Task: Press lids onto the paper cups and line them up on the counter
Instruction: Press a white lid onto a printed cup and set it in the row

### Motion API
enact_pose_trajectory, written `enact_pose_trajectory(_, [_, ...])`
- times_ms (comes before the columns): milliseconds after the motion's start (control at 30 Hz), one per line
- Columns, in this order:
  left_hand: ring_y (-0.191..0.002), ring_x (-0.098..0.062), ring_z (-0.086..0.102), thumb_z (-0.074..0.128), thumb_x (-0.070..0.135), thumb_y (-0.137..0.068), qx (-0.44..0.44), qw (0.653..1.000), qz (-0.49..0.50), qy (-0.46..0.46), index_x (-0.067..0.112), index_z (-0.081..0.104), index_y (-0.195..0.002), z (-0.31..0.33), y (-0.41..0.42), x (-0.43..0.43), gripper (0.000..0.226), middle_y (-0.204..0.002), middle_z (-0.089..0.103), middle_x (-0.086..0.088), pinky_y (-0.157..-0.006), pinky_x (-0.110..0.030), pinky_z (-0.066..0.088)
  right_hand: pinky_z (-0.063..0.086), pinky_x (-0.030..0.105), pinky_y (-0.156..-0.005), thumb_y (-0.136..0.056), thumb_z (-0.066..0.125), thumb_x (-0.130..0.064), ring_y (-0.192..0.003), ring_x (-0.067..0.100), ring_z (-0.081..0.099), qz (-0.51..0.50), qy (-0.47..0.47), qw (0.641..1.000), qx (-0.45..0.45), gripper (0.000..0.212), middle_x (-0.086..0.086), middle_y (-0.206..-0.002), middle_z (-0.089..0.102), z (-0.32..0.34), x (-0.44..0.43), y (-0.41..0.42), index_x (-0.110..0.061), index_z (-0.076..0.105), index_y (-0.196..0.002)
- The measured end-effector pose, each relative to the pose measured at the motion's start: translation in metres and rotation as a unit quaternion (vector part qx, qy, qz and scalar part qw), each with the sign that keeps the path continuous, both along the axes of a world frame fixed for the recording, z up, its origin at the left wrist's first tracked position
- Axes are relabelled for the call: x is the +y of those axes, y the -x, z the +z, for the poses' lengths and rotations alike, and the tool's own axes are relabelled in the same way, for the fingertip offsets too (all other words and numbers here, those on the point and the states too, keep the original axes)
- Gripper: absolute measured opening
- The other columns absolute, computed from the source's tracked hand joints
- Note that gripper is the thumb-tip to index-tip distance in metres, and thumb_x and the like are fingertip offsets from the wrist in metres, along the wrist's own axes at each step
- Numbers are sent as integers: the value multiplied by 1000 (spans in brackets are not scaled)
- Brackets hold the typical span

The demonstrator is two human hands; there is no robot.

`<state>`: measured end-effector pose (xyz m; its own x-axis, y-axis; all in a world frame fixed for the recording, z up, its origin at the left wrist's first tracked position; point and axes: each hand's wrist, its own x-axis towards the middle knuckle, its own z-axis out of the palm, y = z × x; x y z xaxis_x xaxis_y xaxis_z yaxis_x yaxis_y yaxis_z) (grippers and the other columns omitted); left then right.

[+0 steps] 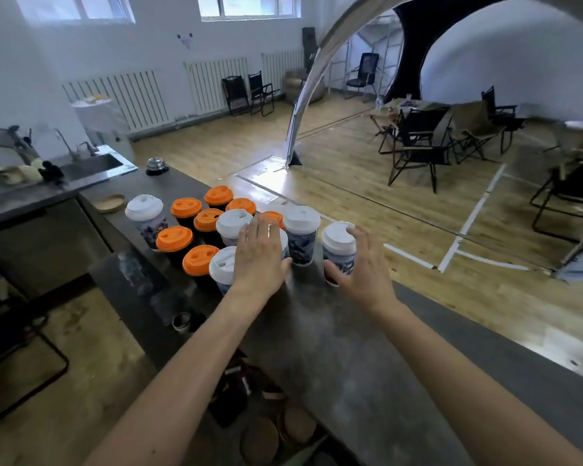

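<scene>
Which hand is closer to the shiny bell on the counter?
Left. The left hand rests over the middle cups, right of the bell; the right hand is farther right, beside the end white-lidded cup.

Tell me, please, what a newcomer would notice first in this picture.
The bright orange lids on a cluster of cups on the dark counter catch the eye first, with white-lidded cups among and right of them. Next come the two hands: the left hand lies flat over one cup, the right hand is spread beside the rightmost cup.
</scene>
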<state>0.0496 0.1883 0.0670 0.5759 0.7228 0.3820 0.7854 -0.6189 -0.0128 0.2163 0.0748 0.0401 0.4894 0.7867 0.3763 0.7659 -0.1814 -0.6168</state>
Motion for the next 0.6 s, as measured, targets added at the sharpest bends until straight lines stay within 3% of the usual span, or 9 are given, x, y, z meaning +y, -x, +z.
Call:
enact_pose_trajectory(33, [-150, -36, 26, 66, 46, -94, 49, 999, 8, -10, 4, 32, -152, -2, -7, 12, 79, -160, 34, -19, -122, -45, 21, 29, 44, -118, -85, 79, -37, -143, 35, 35, -3, 12, 999, -33, 78, 16, -156, 36, 1, 14, -5, -9, 42, -148])
enact_pose_trajectory(100, [-143, -34, 37, 62, 48, -95, 111, 993, 11, -43, 5, 40, -145, -8, -17, 26, 69, -150, 45, -17, -117, -43, 28, 27, 46, -118, -85, 79, -38, -146, 39, 30, -6, 40, 996, -84, 82, 19, -161, 29, 1, 35, -14, -10, 38, -152])
enact_pose_trajectory(200, [-116, -29, 57, 74, 38, -85, 115, 992, 12, -58, 12, 58, -123, -19, -24, 36, 48, -123, 63, -10, -99, -39, 43, 24, 48, -121, -84, 79, -44, -149, 40, 23, -7, 85, 991, -98, 86, 20, -164, 22, -6, 53, -23, -9, 38, -151])
enact_pose_trajectory(267, [-105, -29, 62, 84, 32, -72, 102, 994, 4, -49, 11, 63, -114, -24, -25, 39, 51, -112, 66, -10, -91, -39, 48, 25, 50, -122, -83, 81, -45, -150, 40, 23, -15, 92, 993, -78, 81, 19, -164, 22, -13, 57, -26, -9, 44, -145])
enact_pose_trajectory(433, [-127, -34, 49, 73, 30, -87, 50, 999, -21, 3, 9, 47, -136, -26, -30, 40, 59, -137, 52, -15, -107, -46, 41, 40, 41, -99, -82, 83, -33, -128, 37, 47, -29, 49, 998, -33, 64, 13, -140, 45, -21, 48, -26, -10, 49, -131])
enact_pose_trajectory(600, [-128, -34, 45, 68, 21, -89, 58, 998, -38, 11, 11, 43, -138, -22, -31, 31, 56, -144, 44, -14, -95, -41, 45, 43, 41, -100, -79, 86, -29, -123, 33, 49, -27, 19, 999, -18, 62, 11, -132, 48, -21, 22, -27, -11, 52, -128])
